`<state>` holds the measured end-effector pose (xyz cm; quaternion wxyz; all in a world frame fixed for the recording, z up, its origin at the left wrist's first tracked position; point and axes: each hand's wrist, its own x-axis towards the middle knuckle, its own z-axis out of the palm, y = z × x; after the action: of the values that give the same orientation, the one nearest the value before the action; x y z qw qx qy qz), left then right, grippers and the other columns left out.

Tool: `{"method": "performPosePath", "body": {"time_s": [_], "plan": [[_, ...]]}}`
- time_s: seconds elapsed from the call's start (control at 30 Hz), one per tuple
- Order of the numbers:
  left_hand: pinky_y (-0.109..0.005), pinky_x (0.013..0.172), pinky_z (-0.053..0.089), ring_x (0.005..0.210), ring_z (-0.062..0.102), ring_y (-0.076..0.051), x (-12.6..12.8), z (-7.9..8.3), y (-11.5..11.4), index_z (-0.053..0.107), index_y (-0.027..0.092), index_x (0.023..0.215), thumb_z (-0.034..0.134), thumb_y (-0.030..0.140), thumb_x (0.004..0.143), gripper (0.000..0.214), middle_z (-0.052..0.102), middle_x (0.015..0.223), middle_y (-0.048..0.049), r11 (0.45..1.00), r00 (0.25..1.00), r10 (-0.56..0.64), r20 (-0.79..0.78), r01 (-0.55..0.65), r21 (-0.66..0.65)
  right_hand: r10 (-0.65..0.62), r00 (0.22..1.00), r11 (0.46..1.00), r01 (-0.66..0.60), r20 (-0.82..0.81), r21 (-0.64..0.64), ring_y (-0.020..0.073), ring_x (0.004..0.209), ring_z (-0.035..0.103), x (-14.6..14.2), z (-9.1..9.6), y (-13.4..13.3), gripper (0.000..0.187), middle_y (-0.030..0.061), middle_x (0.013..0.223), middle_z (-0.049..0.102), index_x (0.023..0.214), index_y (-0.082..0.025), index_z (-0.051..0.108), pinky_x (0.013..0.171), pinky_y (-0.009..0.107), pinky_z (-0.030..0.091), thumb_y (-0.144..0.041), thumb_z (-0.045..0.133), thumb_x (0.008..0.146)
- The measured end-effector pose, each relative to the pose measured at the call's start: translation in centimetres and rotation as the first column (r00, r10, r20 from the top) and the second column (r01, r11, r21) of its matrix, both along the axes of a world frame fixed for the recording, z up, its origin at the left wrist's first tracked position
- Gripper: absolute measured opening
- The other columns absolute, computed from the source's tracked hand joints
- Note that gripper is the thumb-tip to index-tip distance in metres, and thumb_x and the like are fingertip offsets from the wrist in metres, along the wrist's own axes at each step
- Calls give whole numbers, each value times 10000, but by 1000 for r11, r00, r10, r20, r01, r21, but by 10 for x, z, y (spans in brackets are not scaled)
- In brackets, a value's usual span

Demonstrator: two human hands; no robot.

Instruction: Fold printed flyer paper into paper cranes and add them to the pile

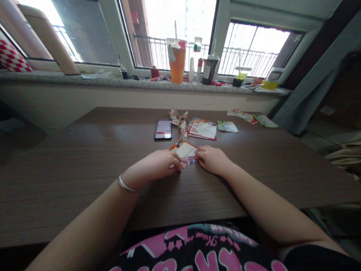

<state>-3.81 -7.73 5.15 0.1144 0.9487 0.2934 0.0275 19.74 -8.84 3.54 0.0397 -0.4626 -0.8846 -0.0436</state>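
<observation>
Both forearms lie across the near edge of a dark wood-grain desk (180,205), with a thin metal bangle (126,184) on the left wrist. The left hand (152,166) and right hand (212,160) are curled in, pinching opposite sides of a folded printed flyer (184,153) just above the desk. There's loads of desk room out to either side. Farther up sit a phone (163,129), a crumpled origami piece (178,120), and another flyer (202,129).
</observation>
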Motion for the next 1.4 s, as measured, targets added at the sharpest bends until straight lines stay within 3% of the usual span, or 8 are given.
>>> {"method": "performPosePath", "body": {"time_s": [0.17,0.27,0.43,0.6,0.8,1.03,1.23,1.4], "plan": [[-259,918,435,948,634,-157,-3,0,6,743,245,894,544,163,871,217,721,1008,-12,979,985,-135,111,150,-137,-3,1000,1000,3,7,-2,207,1006,589,1,-1,-1,238,71,1100,663,999,-204,678,814,281,457,-235,460,908],[-250,871,438,917,636,-160,-3,4,5,740,216,842,522,242,905,229,727,977,-26,979,989,-116,90,130,-160,4,1000,1000,-4,8,8,210,998,593,1,-1,-2,244,69,1096,666,997,-199,677,816,287,459,-233,453,909],[-242,737,431,765,628,-147,-1,8,1,728,199,814,464,405,939,358,729,874,-31,994,999,13,45,-8,-108,-2,1000,1000,2,3,4,210,1035,587,1,0,-2,230,60,1117,663,991,-202,674,836,287,455,-233,465,902],[-268,714,416,706,600,-158,3,-1,7,715,190,739,459,400,943,389,693,739,-39,997,1000,23,15,-24,75,-6,1000,1000,6,4,1,204,1020,588,2,-4,-1,229,55,1107,662,973,-207,673,814,276,452,-252,458,908],[-327,851,433,893,606,-203,10,-14,10,691,199,877,581,315,869,160,680,901,-55,982,996,62,64,-72,175,14,1000,1000,-14,-2,8,207,993,590,3,-3,0,223,64,1065,664,955,-193,670,808,281,453,-251,460,905],[-357,977,426,1068,552,-228,10,-25,10,653,190,1085,526,335,916,256,626,1110,-91,991,986,8,164,-29,127,-23,1000,1000,23,-8,-18,209,1010,586,-1,3,-2,217,81,1067,658,967,-194,666,829,284,456,-269,470,916],[-373,1020,402,1121,525,-232,11,-29,11,626,188,1145,472,338,944,294,598,1191,-96,987,990,21,139,-43,156,-15,1000,1000,15,-21,-22,210,1037,574,0,0,1,213,87,1092,646,1016,-195,657,865,292,451,-279,491,912],[-379,1031,391,1166,515,-253,11,-28,10,589,149,1161,492,338,923,319,587,1226,-122,981,993,78,91,-93,168,15,998,1000,-16,-61,-3,222,1079,551,1,-4,3,299,88,1183,617,1162,-193,619,906,325,443,-313,481,926]]}}
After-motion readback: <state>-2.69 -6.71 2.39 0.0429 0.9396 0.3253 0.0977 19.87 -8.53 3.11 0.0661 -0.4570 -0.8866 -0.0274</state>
